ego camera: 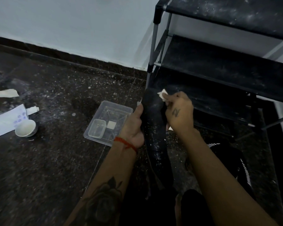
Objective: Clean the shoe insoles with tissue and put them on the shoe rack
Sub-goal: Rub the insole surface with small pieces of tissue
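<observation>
Head view: the left hand (134, 123) gripped a black shoe insole (153, 121) along its left edge, thumb lying up the edge and fingers wrapped behind it. The insole stood roughly upright in front of the person, its upper end near the lower tier of the shoe rack (219, 66) and its surface speckled with white dust. The right hand (180, 111) pinched a small white tissue (162, 94) between fingers and thumb and pressed it against the upper right part of the insole. A red thread bracelet (126, 143) circled the left wrist.

The shoe rack stood to the right, with black dusty shelves on grey metal posts, against a pale wall (72, 26). A black shoe with white stripes (232, 162) lay on the floor just right of the right forearm, below the rack.

Left of the hands, a clear plastic tray (119, 110) rested on the dark speckled floor (47, 168). Inside it sat a smaller clear container (96, 128) and, just beside that, a small white square (111, 124). Farther left, well apart from the tray, a small white bowl (25, 128) stood beside a white printed packet (5, 123), with torn paper scraps (5, 93) beyond them.
</observation>
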Tool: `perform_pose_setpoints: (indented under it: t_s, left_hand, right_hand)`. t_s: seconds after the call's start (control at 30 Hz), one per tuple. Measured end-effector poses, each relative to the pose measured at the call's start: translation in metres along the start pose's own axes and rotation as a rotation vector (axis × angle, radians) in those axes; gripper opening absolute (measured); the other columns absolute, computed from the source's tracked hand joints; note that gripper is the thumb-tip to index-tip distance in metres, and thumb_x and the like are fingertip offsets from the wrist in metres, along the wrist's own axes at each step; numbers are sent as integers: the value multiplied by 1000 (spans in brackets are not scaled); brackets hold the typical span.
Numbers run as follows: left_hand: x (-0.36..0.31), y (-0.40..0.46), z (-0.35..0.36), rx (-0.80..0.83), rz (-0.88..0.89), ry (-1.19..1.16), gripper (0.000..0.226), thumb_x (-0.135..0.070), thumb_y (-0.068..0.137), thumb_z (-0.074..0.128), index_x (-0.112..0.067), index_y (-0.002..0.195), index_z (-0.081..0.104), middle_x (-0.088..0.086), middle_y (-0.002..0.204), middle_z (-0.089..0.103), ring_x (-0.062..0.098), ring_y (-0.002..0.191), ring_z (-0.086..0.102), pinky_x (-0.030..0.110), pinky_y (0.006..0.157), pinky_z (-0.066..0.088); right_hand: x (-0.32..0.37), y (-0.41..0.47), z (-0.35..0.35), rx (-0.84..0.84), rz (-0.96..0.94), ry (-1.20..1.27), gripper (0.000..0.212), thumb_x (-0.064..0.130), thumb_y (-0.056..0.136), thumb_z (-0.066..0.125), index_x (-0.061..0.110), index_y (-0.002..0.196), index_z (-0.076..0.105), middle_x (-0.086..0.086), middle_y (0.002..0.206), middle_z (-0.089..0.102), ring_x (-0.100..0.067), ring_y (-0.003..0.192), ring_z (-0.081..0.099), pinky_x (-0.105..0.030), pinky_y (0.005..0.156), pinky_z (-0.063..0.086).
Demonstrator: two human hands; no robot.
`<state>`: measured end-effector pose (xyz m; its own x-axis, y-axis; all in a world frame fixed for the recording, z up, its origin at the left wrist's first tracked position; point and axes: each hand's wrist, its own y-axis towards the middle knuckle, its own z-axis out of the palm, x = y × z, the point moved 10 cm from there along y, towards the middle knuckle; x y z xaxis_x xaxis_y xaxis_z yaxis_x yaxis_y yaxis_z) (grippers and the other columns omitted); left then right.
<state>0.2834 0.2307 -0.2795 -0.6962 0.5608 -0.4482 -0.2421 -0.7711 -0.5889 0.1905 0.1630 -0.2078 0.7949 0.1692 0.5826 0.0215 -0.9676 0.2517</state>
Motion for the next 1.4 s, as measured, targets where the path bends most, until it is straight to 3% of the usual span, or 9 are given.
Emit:
perform_pose_setpoints:
  t_s: [0.13, 0.27, 0.37, 0.47, 0.63, 0.77, 1.0, 1.23, 1.4]
  left_hand:
    - [-1, 0, 2, 30, 2, -2, 51, -46, 99, 30, -6, 113, 59, 13, 89, 72, 23, 78, 70, 34, 67, 59]
    - [-2, -1, 3, 60, 4, -59, 45, -43, 100, 32, -10, 106, 62, 10, 89, 71, 19, 82, 69, 30, 74, 57]
    - [-2, 0, -1, 30, 5, -22, 52, -44, 99, 32, -7, 129, 53, 14, 111, 64, 24, 100, 61, 37, 90, 49]
    - [-2, 1, -1, 29, -22, -46, 54, -46, 98, 34, -11, 137, 46, 16, 115, 63, 29, 93, 66, 44, 76, 58]
    - [-2, -1, 2, 54, -33, -30, 54, -49, 98, 33, -9, 127, 54, 16, 104, 68, 27, 85, 68, 40, 74, 58]
    - [-4, -2, 4, 53, 8, -17, 49, -47, 99, 30, -11, 106, 62, 11, 88, 71, 19, 80, 69, 30, 74, 56]
    - [-3, 1, 1, 71, -28, -42, 57, -54, 96, 34, -6, 115, 59, 19, 95, 71, 30, 77, 71, 49, 74, 56]
    - [-7, 2, 0, 28, 26, -57, 51, -47, 99, 31, -7, 98, 64, 12, 85, 71, 22, 83, 67, 32, 77, 54]
    - [-9, 1, 1, 14, 38, -40, 50, -44, 100, 29, -7, 100, 62, 13, 80, 71, 23, 85, 62, 34, 78, 49]
  right_hand:
    - [28, 1, -15, -149, -103, 77, 23, 7, 85, 56, 12, 103, 71, -11, 88, 60, -20, 78, 53, -23, 71, 43]
    - [51, -8, 13, -29, -238, 96, 22, 11, 83, 54, 13, 93, 73, -6, 84, 62, -21, 80, 53, -20, 68, 38]
    - [32, -4, 15, -6, -171, 82, 28, 3, 82, 55, 16, 99, 72, -6, 87, 61, -23, 82, 55, -24, 72, 43]
    - [1, 4, 4, -37, 6, -5, 35, -3, 81, 54, 16, 107, 69, -12, 96, 60, -29, 89, 57, -28, 78, 47]
    - [22, 4, -14, -171, -69, 5, 30, 7, 83, 60, 21, 109, 68, -8, 91, 65, -25, 85, 55, -16, 73, 27]
    - [55, -7, 10, -10, -232, 184, 20, 4, 83, 62, 10, 98, 72, -7, 84, 59, -13, 74, 52, -5, 67, 37]
    - [-7, 8, -17, -75, 78, -123, 29, 12, 88, 53, 24, 109, 67, -6, 104, 64, -24, 98, 54, -19, 74, 31]
    - [55, -9, 6, 75, -151, 257, 16, 5, 80, 64, 12, 91, 73, -4, 92, 65, -5, 85, 54, 3, 76, 35]
    - [47, -14, 9, 126, -217, 89, 20, 4, 79, 57, 13, 88, 73, -8, 92, 67, -22, 87, 62, -30, 78, 51]
